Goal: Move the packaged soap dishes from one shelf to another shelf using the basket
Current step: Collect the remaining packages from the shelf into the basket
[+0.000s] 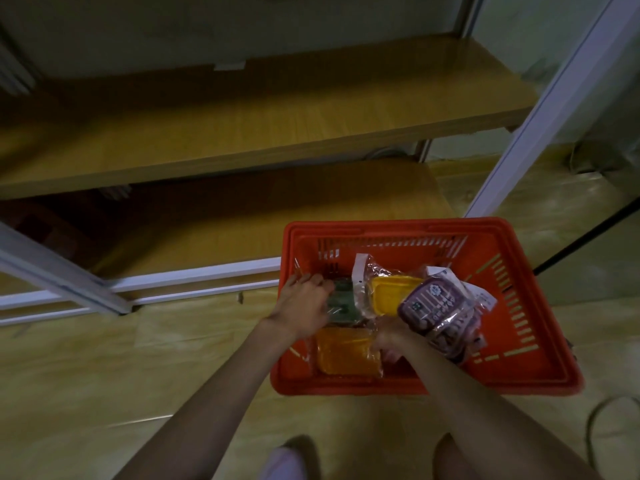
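Fingers point(313, 279) near basket point(540, 289) rim (crowded)

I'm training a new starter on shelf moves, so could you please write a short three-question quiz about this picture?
1. True or false: the red basket stands on the wooden shelf.
2. What is the left hand touching?
A. the green soap dish
B. the yellow soap dish
C. the basket's rim
3. Which packet lies highest, by the right hand?

Key
1. False: it stands on the floor in front of the shelves, and the shelf holds no packets.
2. A.
3. The purple soap dish, resting over the others; whether the hand actually grips it cannot be told.
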A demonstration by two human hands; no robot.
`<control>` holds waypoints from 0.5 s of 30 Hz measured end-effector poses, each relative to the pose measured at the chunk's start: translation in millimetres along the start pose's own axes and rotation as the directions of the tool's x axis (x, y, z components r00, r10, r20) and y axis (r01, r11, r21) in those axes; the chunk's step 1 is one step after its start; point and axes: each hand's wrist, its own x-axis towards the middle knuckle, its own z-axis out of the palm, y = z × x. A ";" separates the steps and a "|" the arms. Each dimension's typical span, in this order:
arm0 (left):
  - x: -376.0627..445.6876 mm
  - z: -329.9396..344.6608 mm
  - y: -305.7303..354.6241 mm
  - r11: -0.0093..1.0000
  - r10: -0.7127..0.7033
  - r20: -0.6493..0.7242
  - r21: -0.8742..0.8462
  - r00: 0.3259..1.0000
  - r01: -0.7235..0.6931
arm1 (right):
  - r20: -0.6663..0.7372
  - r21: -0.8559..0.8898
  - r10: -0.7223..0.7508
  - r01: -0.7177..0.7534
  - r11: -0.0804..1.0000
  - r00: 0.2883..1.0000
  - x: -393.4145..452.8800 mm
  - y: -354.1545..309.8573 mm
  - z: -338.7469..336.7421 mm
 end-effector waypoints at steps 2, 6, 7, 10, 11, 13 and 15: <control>-0.9 -2.2 -0.4 1.000 0.013 -0.016 -0.011 1.000 -0.014 | -0.022 -0.056 -0.023 0.021 0.998 1.000 3.8 -0.2 6.5; -2.3 -7.0 1.4 0.999 0.024 -0.007 -0.023 1.000 -0.024 | 0.004 -0.156 -0.070 0.069 0.985 0.998 6.4 1.5 14.2; -3.4 -9.4 1.3 0.999 0.025 0.001 -0.031 1.000 -0.025 | 0.019 -0.168 -0.071 0.073 0.983 0.997 6.5 3.8 13.5; -11.4 -28.8 -0.2 0.996 0.012 0.065 -0.085 0.998 -0.006 | 0.022 -0.168 -0.081 0.083 0.982 0.996 -9.6 5.5 3.3; -16.0 -40.0 0.0 0.996 0.007 0.086 -0.094 0.996 0.001 | 0.008 -0.141 -0.087 0.087 0.986 0.996 -26.5 3.4 -4.8; -26.0 -68.4 1.3 0.996 0.006 0.105 -0.092 0.994 0.004 | -0.015 -0.125 -0.083 0.080 0.989 0.996 -64.2 -0.8 -23.6; -36.1 -105.7 3.6 0.995 -0.003 0.111 -0.097 0.994 0.014 | -0.033 -0.110 -0.090 0.086 0.990 0.995 -100.4 -6.2 -45.3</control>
